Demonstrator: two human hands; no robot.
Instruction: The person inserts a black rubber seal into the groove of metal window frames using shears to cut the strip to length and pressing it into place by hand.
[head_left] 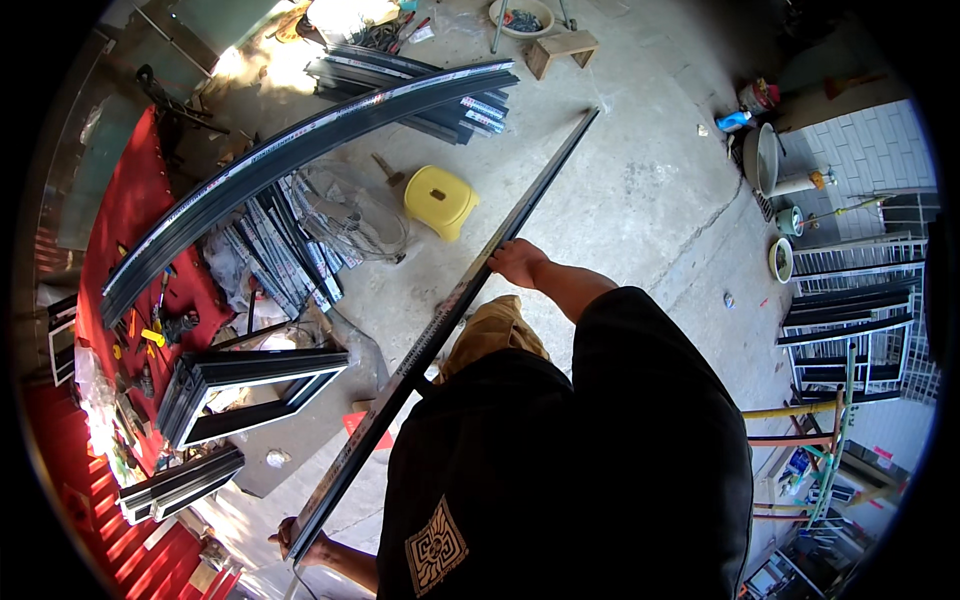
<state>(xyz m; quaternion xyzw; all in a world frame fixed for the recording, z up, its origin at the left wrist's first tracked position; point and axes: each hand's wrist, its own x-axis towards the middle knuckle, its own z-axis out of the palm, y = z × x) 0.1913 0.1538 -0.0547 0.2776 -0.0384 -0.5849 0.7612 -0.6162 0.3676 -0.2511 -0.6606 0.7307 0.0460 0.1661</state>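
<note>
I carry a long dark metal profile (540, 180) that runs from the lower left up toward the top middle of the view. My right hand (516, 262) grips it about halfway along, arm stretched forward. My left hand (298, 541) holds its near end at the bottom left, partly hidden by the bar. My black shirt fills the lower middle of the picture.
A yellow plastic stool (440, 200) stands on the concrete floor left of the bar. Long curved-looking profile bundles (300, 140) and shorter stacked profiles (285, 255) lie at left beside a red workbench (130, 220). Dark frames (250, 390) lie below. Metal grilles (850, 320) stand at right.
</note>
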